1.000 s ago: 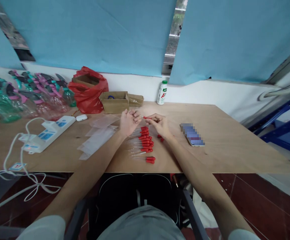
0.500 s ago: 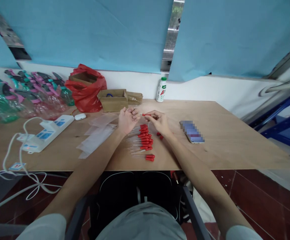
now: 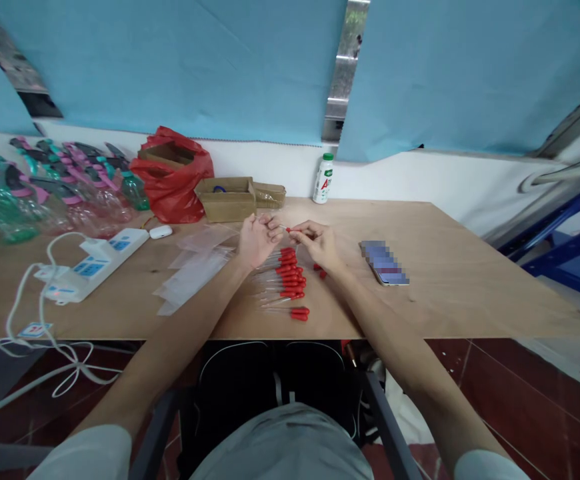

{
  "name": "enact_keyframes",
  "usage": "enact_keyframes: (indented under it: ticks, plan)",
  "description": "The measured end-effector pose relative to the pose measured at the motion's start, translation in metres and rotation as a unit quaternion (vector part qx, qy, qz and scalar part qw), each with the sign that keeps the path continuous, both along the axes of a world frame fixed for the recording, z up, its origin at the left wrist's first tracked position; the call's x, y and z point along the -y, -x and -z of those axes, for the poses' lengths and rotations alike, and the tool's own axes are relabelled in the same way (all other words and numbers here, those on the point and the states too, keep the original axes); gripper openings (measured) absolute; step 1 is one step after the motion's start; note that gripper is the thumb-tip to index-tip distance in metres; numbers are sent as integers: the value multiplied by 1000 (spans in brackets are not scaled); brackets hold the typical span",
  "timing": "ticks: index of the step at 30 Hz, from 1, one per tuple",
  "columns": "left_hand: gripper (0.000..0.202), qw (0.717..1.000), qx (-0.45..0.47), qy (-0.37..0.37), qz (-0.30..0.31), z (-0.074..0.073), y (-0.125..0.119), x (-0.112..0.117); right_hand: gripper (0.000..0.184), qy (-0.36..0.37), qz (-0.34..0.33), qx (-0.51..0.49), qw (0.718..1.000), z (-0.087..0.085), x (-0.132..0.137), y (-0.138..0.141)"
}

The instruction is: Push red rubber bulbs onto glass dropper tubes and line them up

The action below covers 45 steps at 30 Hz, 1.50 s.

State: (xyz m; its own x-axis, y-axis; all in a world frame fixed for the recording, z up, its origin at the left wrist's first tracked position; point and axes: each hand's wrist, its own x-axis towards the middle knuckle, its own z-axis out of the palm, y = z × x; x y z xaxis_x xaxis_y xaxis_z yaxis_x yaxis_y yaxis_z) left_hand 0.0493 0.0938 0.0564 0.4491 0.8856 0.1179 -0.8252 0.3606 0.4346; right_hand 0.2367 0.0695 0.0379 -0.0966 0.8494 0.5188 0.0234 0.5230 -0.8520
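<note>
Both hands meet above the middle of a wooden table. My left hand is curled, its fingertips pinching the clear tube end of a small dropper. My right hand pinches the red rubber bulb of that same dropper between thumb and fingers. Just below the hands lies a row of several finished droppers with red bulbs. One or two loose red bulbs rest under my right wrist.
Clear plastic bags lie left of the hands. A white power strip with cords, an earbud case, a cardboard box, a red bag, a white bottle and a phone share the table.
The hands have drawn slightly closer together around the dropper. Otherwise the scene is the same apart from a small camera shift.
</note>
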Motion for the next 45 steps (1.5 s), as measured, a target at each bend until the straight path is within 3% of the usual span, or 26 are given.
enact_keyframes:
  ticks: [8,19,32,45]
  plan:
    - [38,1000,-16,12,-11,0,-2,2,35,-10,17,1,1000,2,-3,1]
    - [46,996,-24,30,-81,0,-4,4,28,-59,63,64,994,6,-5,3]
    - [40,997,-34,-26,-70,1,-5,1,42,49,-34,-89,994,14,-9,14]
    - [45,996,-15,-13,-82,-4,0,8,46,58,-38,-66,995,8,-5,13]
